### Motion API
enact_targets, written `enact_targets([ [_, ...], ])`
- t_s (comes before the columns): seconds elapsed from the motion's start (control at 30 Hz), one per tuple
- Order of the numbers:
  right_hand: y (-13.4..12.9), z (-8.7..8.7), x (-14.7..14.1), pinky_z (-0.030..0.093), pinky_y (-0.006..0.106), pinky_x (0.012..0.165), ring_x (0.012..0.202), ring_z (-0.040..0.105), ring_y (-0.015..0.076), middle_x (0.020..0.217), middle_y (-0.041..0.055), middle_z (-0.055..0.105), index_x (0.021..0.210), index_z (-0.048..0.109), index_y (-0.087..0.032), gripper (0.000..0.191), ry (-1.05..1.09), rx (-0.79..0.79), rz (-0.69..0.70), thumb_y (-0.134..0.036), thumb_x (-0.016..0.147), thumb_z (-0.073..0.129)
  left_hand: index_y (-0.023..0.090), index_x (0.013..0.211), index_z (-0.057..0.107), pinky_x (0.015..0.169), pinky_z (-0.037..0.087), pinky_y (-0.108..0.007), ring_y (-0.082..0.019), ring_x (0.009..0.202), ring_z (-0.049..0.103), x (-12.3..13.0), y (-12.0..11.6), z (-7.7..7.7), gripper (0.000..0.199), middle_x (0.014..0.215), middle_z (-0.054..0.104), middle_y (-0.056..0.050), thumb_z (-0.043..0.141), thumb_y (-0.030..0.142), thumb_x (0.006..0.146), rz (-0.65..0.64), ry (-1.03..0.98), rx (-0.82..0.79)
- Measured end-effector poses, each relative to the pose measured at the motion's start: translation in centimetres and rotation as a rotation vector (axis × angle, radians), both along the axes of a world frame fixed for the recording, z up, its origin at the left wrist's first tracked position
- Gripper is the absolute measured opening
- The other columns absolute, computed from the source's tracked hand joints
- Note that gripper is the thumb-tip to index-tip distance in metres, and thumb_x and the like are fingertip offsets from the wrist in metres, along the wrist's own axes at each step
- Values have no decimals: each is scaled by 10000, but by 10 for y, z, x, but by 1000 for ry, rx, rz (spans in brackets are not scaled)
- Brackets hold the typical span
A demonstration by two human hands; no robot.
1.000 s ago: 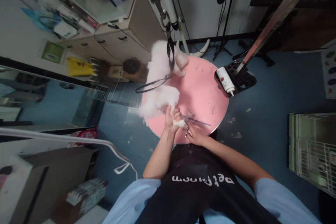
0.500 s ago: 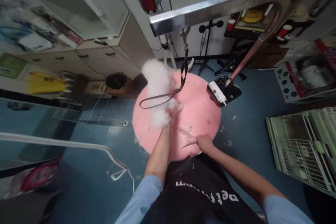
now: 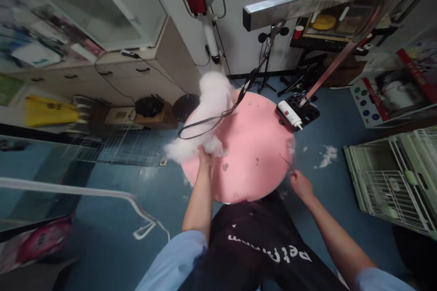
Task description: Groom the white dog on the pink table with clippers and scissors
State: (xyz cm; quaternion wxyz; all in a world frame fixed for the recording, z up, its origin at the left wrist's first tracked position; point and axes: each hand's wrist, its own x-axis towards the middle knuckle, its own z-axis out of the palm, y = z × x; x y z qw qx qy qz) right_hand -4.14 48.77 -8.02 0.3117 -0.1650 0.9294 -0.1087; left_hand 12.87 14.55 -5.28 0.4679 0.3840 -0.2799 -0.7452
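A fluffy white dog (image 3: 215,97) stands at the left side of a round pink grooming table (image 3: 252,145). My left hand (image 3: 205,158) grips the fur low on its near end, fingers partly sunk in the coat. A dark loop leash (image 3: 201,129) lies across the dog's back and runs up to the metal arm. Off the table's right edge, my right hand (image 3: 301,185) is closed around thin scissors (image 3: 287,161), their blades pointing up and left over the rim. The scissors' handles are hidden in my fist.
A chrome grooming arm (image 3: 307,4) arches over the table. At its base a black holder (image 3: 305,111) carries a white bottle (image 3: 289,114). A wire cage (image 3: 392,191) stands at right. White fur clumps (image 3: 328,157) lie on the floor.
My right hand has moved right with the scissors, away from the dog and past the table edge. My left hand has shifted left. The dog has turned, its near end swinging left.
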Motion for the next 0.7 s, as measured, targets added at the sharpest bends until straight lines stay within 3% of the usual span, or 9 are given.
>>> enact_targets([
  [0.1,-56,-24,55,451,272,714,821,619,221,850,70,707,918,694,-149,293,-309,-464,-10,-251,805,443,181,924,705,872,543,-329,-284,1153,606,4,5,-7,621,974,728,-122,654,738,655,-10,-36,-30],
  [0.2,-116,-47,104,410,236,618,688,562,172,725,32,654,817,663,-161,223,-455,-549,-8,-290,787,484,160,988,701,932,517,-342,-288,1209,571,4,8,-9,648,1023,722,-135,604,735,706,19,-89,1],
  [0.27,-136,-58,118,384,222,579,639,525,148,681,10,612,779,628,-158,209,-522,-570,-11,-314,784,488,144,1055,688,981,487,-348,-283,1255,536,3,7,-8,644,1093,707,-141,576,703,756,60,-116,39],
  [0.4,-138,-70,111,348,218,561,628,489,136,668,-9,563,780,575,-168,214,-581,-593,-30,-361,789,483,132,1099,677,1023,453,-341,-270,1300,495,3,6,-6,637,1160,683,-151,517,678,813,152,-161,80],
  [0.57,-146,-72,100,303,218,529,591,448,125,620,-24,508,712,517,-187,231,-687,-618,-56,-410,770,507,126,983,691,1000,472,-369,-304,1254,530,5,11,-11,656,1090,700,-157,538,725,762,139,-314,-46],
  [0.7,-150,-66,91,283,215,494,524,410,110,544,-46,450,658,485,-198,279,-798,-627,-82,-461,706,566,127,907,679,1039,440,-436,-306,1140,603,-4,21,-25,368,1012,711,-145,772,416,698,-35,-703,-129],
])
